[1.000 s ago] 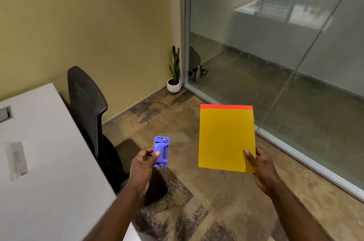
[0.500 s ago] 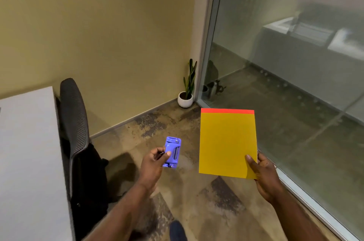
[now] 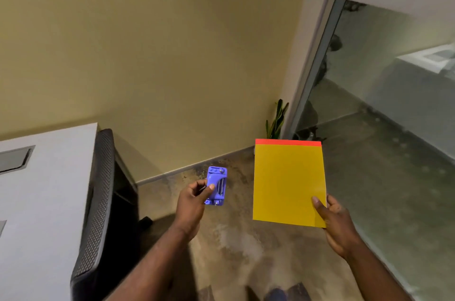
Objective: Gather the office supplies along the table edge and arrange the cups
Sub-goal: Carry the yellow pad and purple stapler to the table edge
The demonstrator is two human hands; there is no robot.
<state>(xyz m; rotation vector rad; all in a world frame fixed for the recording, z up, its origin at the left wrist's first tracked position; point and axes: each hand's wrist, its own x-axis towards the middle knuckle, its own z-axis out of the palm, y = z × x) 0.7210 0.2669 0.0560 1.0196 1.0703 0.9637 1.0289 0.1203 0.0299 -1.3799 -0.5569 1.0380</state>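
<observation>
My left hand [image 3: 193, 199] pinches a small purple stapler-like tool [image 3: 216, 185] between thumb and fingers, holding it upright in the air above the floor. My right hand [image 3: 331, 220] grips the lower right corner of a yellow notepad [image 3: 288, 181] with a red top strip, its face turned toward me. Both are held away from the white table [image 3: 46, 177] at the left. No cups are in view.
A black mesh office chair [image 3: 98, 204] stands against the table's right edge. A grey flap [image 3: 14, 159] is set into the tabletop. A potted plant [image 3: 277, 121] stands in the corner beside a glass partition [image 3: 384, 108]. Patterned carpet [image 3: 236, 239] lies below my hands.
The view has swung up and left, so the table and chair take up more of the left side. Both hands keep their holds, raised slightly.
</observation>
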